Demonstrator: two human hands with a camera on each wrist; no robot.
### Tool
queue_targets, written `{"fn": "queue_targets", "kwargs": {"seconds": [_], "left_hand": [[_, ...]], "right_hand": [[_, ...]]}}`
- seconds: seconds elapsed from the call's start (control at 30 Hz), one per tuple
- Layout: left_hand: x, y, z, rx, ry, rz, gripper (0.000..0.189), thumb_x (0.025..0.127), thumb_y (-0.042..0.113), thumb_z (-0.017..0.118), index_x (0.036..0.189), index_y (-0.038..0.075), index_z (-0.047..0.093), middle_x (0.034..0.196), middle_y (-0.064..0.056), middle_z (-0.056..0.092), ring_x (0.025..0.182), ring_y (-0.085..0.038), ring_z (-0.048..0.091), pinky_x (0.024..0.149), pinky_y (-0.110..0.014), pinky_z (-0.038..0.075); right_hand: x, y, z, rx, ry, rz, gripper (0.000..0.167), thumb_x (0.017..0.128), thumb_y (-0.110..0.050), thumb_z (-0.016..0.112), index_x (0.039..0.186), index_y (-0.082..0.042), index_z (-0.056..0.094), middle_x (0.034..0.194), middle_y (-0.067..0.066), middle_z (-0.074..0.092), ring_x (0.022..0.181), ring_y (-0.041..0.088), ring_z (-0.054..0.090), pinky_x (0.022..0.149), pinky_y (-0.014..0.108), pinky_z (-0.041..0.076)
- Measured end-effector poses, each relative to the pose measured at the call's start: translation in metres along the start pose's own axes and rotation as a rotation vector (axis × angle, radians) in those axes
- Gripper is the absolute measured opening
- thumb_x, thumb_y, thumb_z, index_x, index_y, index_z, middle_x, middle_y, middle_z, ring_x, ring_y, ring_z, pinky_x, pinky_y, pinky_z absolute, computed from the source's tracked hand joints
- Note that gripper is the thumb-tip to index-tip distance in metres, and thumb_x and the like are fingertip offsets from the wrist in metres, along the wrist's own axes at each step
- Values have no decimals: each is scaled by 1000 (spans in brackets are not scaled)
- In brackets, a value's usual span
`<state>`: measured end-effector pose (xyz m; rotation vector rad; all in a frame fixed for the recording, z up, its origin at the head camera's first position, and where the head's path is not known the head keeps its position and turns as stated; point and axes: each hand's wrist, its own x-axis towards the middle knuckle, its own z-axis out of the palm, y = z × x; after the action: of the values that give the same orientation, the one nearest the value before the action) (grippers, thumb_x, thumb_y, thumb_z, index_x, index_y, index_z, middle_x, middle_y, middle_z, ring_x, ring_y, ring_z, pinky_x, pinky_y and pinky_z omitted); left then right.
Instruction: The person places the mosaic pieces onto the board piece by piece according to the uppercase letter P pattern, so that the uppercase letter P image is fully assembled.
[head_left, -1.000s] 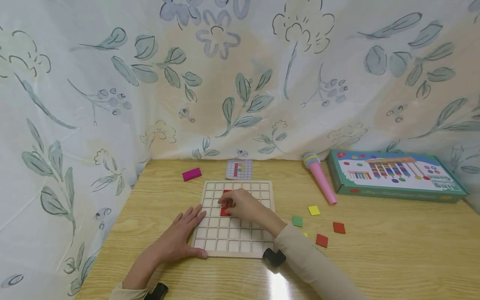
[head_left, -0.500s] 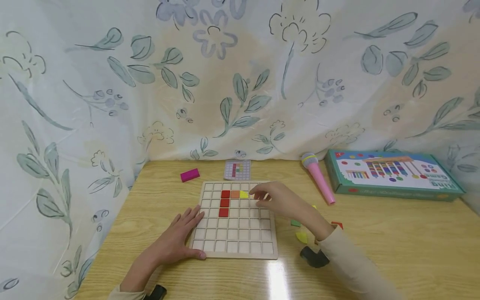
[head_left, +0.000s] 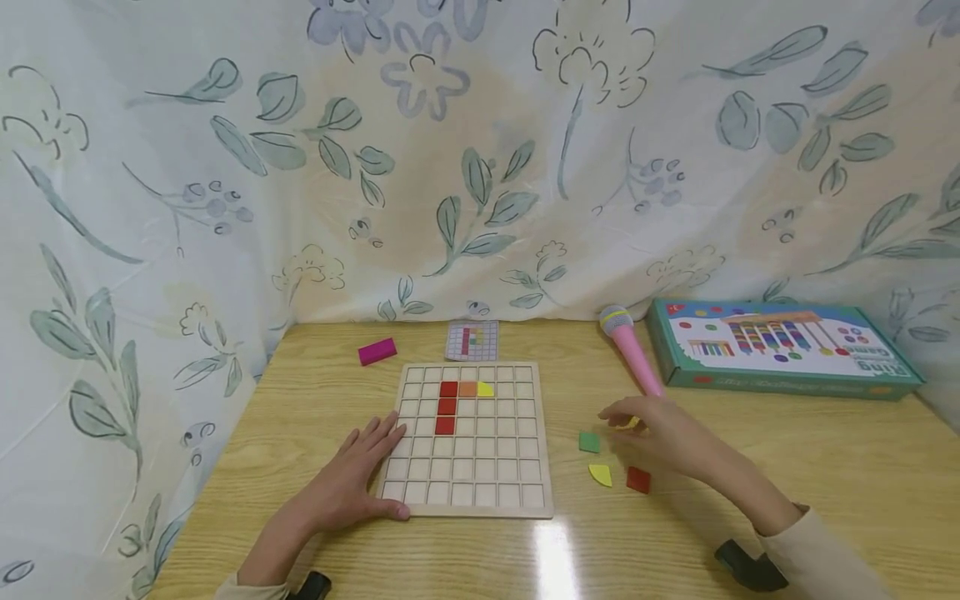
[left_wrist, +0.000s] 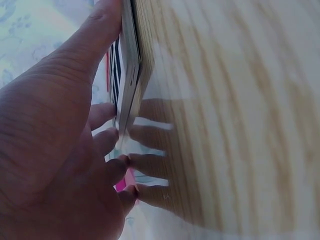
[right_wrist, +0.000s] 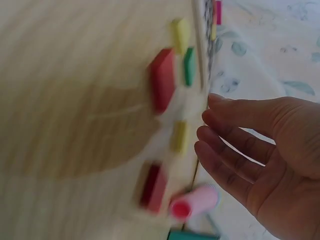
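Note:
My left hand rests on the left edge of the wooden grid board, fingers straight, thumb at the front corner. On the board, several tiles lie in its squares: a column of red square tiles, an orange tile and a yellow rounded tile. My right hand hovers right of the board, fingers loosely bent, holding nothing. A yellow tile shows partly beneath it. Near it lie a green tile, a yellow quarter-round tile and a red tile. Another red tile appears in the right wrist view.
A printed pattern card lies behind the board, with a magenta block to its left. A pink toy microphone and a green-edged toy box stand at the back right. A floral cloth hangs behind the table.
My right hand has moved from the red tiles, past the yellow rounded tile, off the board to the loose tiles at the right. The left hand stays on the board's edge.

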<state>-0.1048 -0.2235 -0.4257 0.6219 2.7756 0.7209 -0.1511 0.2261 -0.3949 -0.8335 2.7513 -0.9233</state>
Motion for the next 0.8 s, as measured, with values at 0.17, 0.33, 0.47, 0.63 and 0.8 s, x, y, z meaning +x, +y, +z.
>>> {"fn": "queue_targets", "kwargs": {"seconds": [0.17, 0.33, 0.47, 0.63, 0.8], "left_hand": [[1, 0, -1, -10, -4, 7, 113, 69, 69, 73, 154, 7, 31, 163, -11, 18, 148, -39, 11, 118, -58, 9], [0, 1, -1, -11, -4, 9, 113, 69, 67, 74, 154, 7, 31, 163, -11, 18, 148, -39, 11, 118, -58, 9], [0, 0, -1, -9, 2, 10, 113, 69, 67, 74, 154, 6, 31, 162, -11, 18, 148, -40, 12, 118, -59, 9], [0, 0, -1, -13, 2, 13, 112, 70, 66, 74, 154, 7, 31, 162, -11, 18, 148, -40, 12, 118, -59, 9], [0, -1, -1, -14, -4, 10, 113, 69, 68, 74, 154, 7, 30, 163, -11, 18, 148, -40, 11, 118, -59, 9]], "right_hand": [[-20, 18, -9, -19, -17, 55, 30, 85, -7, 74, 115, -2, 68, 106, 7, 71, 87, 17, 66, 72, 30, 57], [-34, 30, -17, 11, -9, 47, 38, 80, -4, 79, 116, -1, 68, 104, 7, 71, 90, 19, 66, 71, 29, 58], [-41, 36, -17, 31, -28, 51, 37, 77, -2, 80, 112, 1, 69, 101, 5, 71, 89, 16, 65, 71, 28, 58], [-44, 41, -15, 11, -15, 62, 36, 75, 0, 80, 110, 1, 70, 98, 2, 70, 86, 11, 63, 70, 27, 58], [-43, 40, -15, -14, -9, 41, 36, 75, 0, 81, 110, 1, 69, 88, -7, 67, 82, 7, 61, 68, 27, 57]]}}
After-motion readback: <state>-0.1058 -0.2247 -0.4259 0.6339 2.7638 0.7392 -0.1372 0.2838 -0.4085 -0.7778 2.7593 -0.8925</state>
